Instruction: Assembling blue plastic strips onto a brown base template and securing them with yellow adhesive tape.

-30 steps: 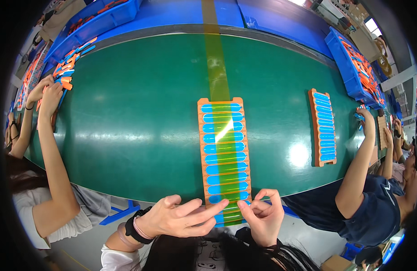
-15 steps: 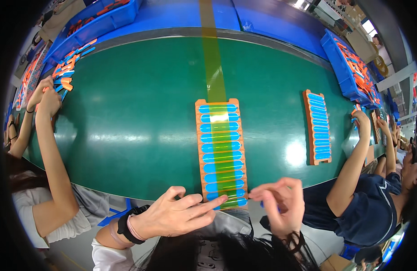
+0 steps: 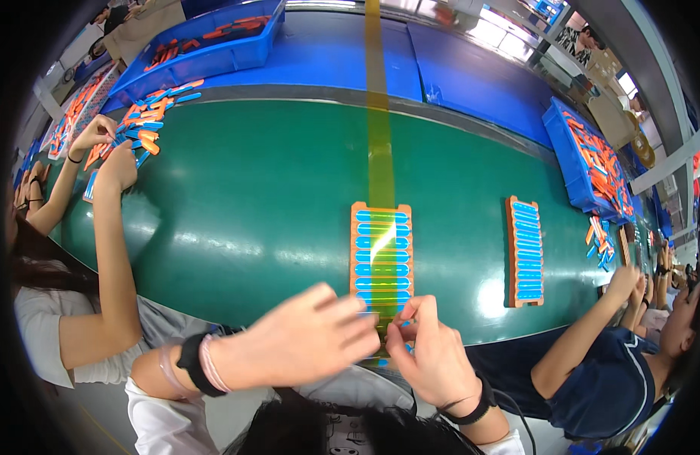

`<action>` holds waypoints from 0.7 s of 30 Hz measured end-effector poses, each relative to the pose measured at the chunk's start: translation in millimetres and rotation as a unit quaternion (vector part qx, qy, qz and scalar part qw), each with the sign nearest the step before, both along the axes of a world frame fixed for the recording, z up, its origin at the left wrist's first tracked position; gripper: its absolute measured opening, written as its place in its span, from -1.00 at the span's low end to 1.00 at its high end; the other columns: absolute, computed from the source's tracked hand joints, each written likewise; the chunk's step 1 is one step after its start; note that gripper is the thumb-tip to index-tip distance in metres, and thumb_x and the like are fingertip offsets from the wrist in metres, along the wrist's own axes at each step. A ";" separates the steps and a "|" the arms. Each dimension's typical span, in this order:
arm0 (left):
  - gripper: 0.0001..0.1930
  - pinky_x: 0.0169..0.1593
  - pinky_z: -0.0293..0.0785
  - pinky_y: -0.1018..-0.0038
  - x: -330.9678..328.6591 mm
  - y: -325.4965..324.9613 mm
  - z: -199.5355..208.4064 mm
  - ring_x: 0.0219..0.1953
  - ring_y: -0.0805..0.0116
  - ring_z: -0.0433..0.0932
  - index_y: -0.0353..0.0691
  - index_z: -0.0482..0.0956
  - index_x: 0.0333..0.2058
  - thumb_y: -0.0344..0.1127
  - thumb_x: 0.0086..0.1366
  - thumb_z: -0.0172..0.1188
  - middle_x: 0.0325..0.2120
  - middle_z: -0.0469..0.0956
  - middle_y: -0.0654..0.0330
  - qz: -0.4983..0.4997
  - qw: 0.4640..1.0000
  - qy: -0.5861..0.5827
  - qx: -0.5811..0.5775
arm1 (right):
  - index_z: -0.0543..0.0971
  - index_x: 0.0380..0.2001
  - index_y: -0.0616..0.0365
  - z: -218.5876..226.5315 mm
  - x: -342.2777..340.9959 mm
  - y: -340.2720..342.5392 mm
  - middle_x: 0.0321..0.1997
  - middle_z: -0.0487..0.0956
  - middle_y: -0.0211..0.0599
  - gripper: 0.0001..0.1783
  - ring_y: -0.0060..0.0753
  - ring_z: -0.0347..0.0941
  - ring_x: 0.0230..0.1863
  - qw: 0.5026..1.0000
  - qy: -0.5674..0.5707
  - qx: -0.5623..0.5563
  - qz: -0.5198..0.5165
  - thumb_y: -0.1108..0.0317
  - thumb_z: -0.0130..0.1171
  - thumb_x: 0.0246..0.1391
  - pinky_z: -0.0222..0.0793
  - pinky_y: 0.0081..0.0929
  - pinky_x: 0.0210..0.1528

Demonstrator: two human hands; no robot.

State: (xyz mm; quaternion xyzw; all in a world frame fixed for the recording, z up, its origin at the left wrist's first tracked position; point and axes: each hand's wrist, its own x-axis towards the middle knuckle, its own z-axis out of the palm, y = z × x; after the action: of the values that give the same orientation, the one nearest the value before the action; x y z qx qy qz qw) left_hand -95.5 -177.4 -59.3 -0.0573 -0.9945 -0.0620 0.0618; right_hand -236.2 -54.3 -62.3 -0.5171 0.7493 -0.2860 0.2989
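A long orange tray [image 3: 355, 254] with a row of blue rounded pieces lies in front of me on the green table. A strip of translucent yellow tape [image 3: 380, 152] runs from the far side down over the pieces. My left hand [image 3: 312, 337], slightly blurred, hovers over the tray's near end with fingers stretched out, their tips by the tape. My right hand [image 3: 432, 353] is closed in a pinch at the tape's right edge. Small blue spots show at its fingertips; what it pinches cannot be made out. Both hands hide the tray's near end.
A second filled orange tray [image 3: 510, 254] lies to the right. Blue bins [image 3: 568, 171] of orange and blue pieces stand far right and far left. Loose pieces [image 3: 145, 121] are heaped at the left, where a co-worker's hands [image 3: 116, 168] work. Another co-worker's arm [image 3: 581, 337] reaches in from the right.
My right hand has moved left to the tape's edge and closed into a pinch. My left hand has lifted slightly off the tray. The whole view has shifted, with the tray appearing lower.
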 end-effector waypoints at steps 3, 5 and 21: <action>-0.81 -0.24 0.25 0.44 -9.4 -34.2 8.4 -0.18 0.30 0.33 -0.17 0.42 -0.37 -0.34 -0.03 0.04 -0.12 0.42 0.32 0.066 0.996 0.005 -0.062 | 0.17 -0.36 0.22 -2.0 0.1 1.9 -0.53 0.45 -0.19 -0.73 -0.25 0.48 -0.53 0.999 -0.024 -0.031 0.000 0.45 0.05 -0.03 0.40 -0.40 -0.53; -0.80 -0.24 0.26 0.46 -12.1 -49.1 -0.4 -0.16 0.33 0.32 -0.17 0.41 -0.33 -0.34 0.00 0.02 -0.11 0.42 0.32 0.042 0.996 0.017 -0.079 | 0.17 -0.36 0.22 0.3 -0.2 1.9 -0.51 0.44 -0.19 -0.72 -0.29 0.48 -0.51 0.999 -0.027 -0.020 -0.001 0.44 0.07 -0.03 0.41 -0.43 -0.51; -0.58 -0.10 0.21 0.42 -13.4 -56.3 -9.2 -0.05 0.28 0.26 -0.19 0.34 -0.10 -0.61 -0.01 -0.10 -0.09 0.40 0.26 0.078 0.974 -0.115 0.179 | 0.19 -0.37 0.25 -3.9 -3.3 3.3 -0.49 0.44 -0.16 -0.72 -0.29 0.49 -0.50 0.998 -0.055 -0.034 -0.002 0.45 0.09 -0.06 0.41 -0.44 -0.54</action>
State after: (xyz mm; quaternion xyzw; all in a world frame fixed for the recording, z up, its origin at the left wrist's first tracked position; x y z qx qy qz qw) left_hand -108.9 -233.7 -68.5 0.0399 -0.9692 -0.2398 -0.0391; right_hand -239.5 -51.0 -66.2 -0.5087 0.7225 -0.3406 0.3212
